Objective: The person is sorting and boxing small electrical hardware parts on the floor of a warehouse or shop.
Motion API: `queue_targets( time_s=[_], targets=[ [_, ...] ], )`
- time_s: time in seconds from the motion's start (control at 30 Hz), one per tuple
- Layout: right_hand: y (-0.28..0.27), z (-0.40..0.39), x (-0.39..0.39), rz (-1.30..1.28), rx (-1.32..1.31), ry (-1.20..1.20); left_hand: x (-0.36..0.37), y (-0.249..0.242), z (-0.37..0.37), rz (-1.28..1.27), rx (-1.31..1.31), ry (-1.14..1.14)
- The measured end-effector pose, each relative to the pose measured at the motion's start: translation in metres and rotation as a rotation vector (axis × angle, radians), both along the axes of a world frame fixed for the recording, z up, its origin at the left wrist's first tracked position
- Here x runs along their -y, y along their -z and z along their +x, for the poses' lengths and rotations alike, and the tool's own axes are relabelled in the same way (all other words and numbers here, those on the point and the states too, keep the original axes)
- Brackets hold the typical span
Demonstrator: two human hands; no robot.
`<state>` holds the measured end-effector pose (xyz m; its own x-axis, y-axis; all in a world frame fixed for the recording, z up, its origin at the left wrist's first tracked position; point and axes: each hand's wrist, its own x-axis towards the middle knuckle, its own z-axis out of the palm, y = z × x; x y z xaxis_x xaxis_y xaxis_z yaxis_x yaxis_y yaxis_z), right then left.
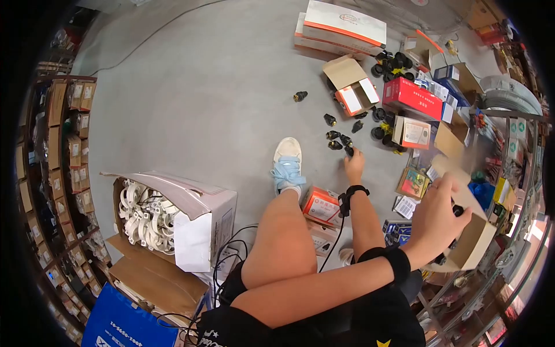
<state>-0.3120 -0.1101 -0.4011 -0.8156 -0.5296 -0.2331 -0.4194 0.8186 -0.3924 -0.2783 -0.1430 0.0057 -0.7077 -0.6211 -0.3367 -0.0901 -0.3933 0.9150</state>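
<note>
My right hand (354, 168) reaches down to the floor, its fingers closed on a small black connector (349, 151). Close by lie several similar black connectors (334, 144) with brassy ends. My left arm crosses over the right one, and my left hand (440, 217) curls its fingers at an open cardboard box (475, 243). A flap of this box is blurred beside the fingers. Something black shows between the left thumb and fingers, too little of it visible to name.
An open carton (222, 217) of white clamp-like pieces stands left of my leg. An orange-and-white box (321, 206) sits by my foot. Open boxes, a red box (413, 98) and long white boxes (345, 26) crowd the upper right. Shelves (81, 144) line the left side.
</note>
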Motion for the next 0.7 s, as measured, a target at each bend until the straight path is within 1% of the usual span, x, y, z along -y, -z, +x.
queue_targets(
  time_s=[0.03,0.13,0.2,0.27,0.3,0.33,0.37,0.43,0.5,0.57,0.63,0.7],
  targets=[
    [0.0,0.0,0.001,0.049,-0.035,0.014,0.0,0.001,0.002,0.028,0.003,0.033],
    [0.0,-0.001,0.005,0.049,-0.095,0.041,0.005,0.006,0.01,0.014,0.023,0.053],
    [0.003,0.0,0.007,0.055,-0.073,0.072,0.011,0.006,0.015,0.004,0.045,0.035],
    [0.004,0.006,0.005,0.07,-0.049,0.096,0.017,0.006,0.021,0.027,0.069,0.111],
    [0.007,0.007,0.003,0.121,-0.019,0.084,0.017,0.005,0.021,0.029,0.073,0.111],
    [0.01,0.008,0.002,0.171,0.007,0.071,0.016,0.005,0.02,0.009,0.052,0.043],
    [0.014,0.009,0.0,0.172,0.007,0.07,0.016,0.004,0.02,-0.011,0.03,-0.025],
    [0.014,0.014,-0.003,0.156,0.092,0.114,0.012,0.003,0.018,-0.02,0.027,-0.03],
    [0.015,0.017,-0.003,0.145,0.102,0.119,0.009,0.002,0.017,-0.029,0.022,-0.033],
    [0.007,0.02,0.001,0.129,0.11,0.13,0.007,0.0,0.019,0.021,0.029,0.028],
    [0.005,0.023,0.008,0.073,0.105,0.201,0.007,-0.001,0.023,0.005,0.024,0.036],
    [0.008,0.025,0.012,0.043,0.129,0.192,0.008,0.001,0.025,-0.019,0.03,0.045]
  ],
)
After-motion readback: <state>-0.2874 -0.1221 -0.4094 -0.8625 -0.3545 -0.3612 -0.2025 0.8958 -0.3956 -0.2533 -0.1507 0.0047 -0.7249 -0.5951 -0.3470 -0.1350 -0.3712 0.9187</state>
